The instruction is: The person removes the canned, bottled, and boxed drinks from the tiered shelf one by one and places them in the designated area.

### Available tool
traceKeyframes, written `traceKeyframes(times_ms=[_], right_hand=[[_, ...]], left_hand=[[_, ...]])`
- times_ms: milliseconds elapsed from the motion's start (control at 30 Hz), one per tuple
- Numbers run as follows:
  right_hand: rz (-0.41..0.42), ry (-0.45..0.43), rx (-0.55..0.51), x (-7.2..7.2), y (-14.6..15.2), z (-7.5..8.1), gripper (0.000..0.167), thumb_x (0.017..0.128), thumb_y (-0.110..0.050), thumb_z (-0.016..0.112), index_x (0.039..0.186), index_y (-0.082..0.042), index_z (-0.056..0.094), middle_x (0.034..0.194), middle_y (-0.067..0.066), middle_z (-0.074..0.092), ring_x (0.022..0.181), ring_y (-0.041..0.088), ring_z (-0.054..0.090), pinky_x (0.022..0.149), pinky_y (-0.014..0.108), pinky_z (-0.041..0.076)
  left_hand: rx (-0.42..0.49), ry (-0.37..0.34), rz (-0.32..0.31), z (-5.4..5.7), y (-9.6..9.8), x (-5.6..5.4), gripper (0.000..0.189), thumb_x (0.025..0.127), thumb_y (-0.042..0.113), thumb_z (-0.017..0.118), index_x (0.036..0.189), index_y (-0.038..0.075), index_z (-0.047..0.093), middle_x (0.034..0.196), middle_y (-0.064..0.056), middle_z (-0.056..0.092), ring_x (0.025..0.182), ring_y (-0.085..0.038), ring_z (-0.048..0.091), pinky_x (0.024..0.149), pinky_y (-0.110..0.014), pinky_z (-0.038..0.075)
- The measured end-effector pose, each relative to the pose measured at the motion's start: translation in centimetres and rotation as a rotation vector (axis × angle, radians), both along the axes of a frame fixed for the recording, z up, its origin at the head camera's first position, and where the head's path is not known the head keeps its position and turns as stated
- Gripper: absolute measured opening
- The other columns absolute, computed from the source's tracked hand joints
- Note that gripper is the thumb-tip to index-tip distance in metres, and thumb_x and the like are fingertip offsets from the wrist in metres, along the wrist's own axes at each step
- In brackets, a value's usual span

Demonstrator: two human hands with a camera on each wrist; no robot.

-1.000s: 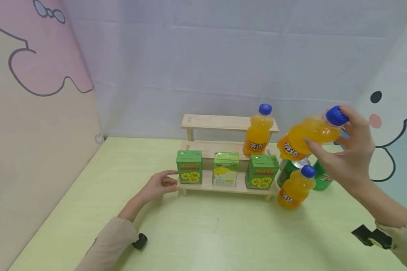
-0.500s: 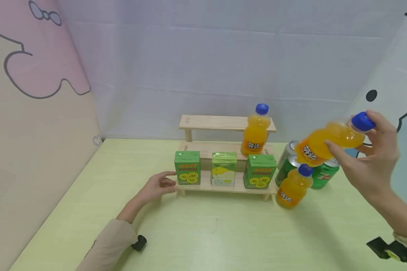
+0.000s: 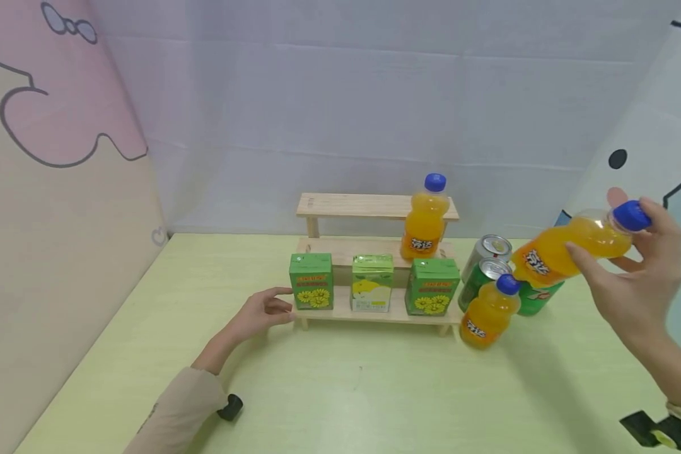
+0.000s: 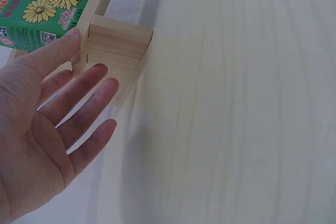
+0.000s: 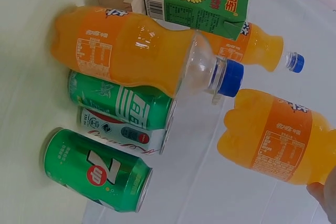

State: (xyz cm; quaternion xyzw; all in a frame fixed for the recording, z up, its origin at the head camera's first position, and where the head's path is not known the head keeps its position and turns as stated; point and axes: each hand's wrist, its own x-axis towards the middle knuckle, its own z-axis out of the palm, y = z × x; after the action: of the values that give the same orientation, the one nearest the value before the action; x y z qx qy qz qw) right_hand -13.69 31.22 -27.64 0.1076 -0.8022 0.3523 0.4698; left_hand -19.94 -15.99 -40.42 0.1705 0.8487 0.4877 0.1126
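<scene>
Pale grey cloth (image 3: pixel 329 113) hangs behind a light yellow-green surface (image 3: pixel 374 384). Wooden shelf (image 3: pixel 360 204), three tiers, stands on it. Lowest tier, left to right: green carton (image 3: pixel 311 282), yellow-green carton (image 3: pixel 371 287), dark green carton (image 3: pixel 433 289), all upright and apart. Right end of middle tier: upright bottle (image 3: pixel 424 226) of orange drink, blue cap.

Right hand (image 3: pixel 638 284): fingers clamped on the capped end of a raised bottle (image 3: pixel 576 246), thumb along its side. That bottle is held off the surface at the right, tilted, cap up toward the hand, base down toward the shelf. Near its base, a standing bottle (image 3: pixel 490 316), silver can (image 3: pixel 494 244), green can (image 3: pixel 491 271) and 7up can (image 3: pixel 536 299) stand on the surface beside the shelf's right end.

Left hand (image 3: pixel 261 313): fingers apart, slightly bent, around nothing, at the shelf's left end beside the green carton. Thumb tip appears to touch the shelf edge; contact hard to confirm.
</scene>
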Motion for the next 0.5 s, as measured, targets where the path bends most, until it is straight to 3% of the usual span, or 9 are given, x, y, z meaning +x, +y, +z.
traceKeyframes(times_ms=[267, 500], right_hand=[[-0.040, -0.023, 0.012, 0.1, 1.2, -1.3, 0.061, 0.077, 0.000, 0.068, 0.131, -0.002, 0.040, 0.119, -0.019, 0.044, 0.106, -0.003, 0.048, 0.074, 0.002, 0.037], [-0.079, -0.095, 0.001, 0.4, 1.8, -2.4, 0.068, 0.074, 0.006, 0.068, 0.134, -0.011, 0.041, 0.118, -0.024, 0.042, 0.103, -0.007, 0.045, 0.071, 0.000, 0.035]], left_hand=[[0.001, -0.015, 0.006, -0.7, -0.3, -0.4, 0.051, 0.084, 0.011, 0.065, 0.127, -0.006, 0.044, 0.104, -0.021, 0.063, 0.098, -0.030, 0.061, 0.085, -0.045, 0.046], [0.009, -0.020, 0.000, -0.6, -0.1, -0.4, 0.052, 0.084, 0.011, 0.065, 0.128, -0.005, 0.044, 0.104, -0.021, 0.063, 0.098, -0.030, 0.061, 0.087, -0.046, 0.045]])
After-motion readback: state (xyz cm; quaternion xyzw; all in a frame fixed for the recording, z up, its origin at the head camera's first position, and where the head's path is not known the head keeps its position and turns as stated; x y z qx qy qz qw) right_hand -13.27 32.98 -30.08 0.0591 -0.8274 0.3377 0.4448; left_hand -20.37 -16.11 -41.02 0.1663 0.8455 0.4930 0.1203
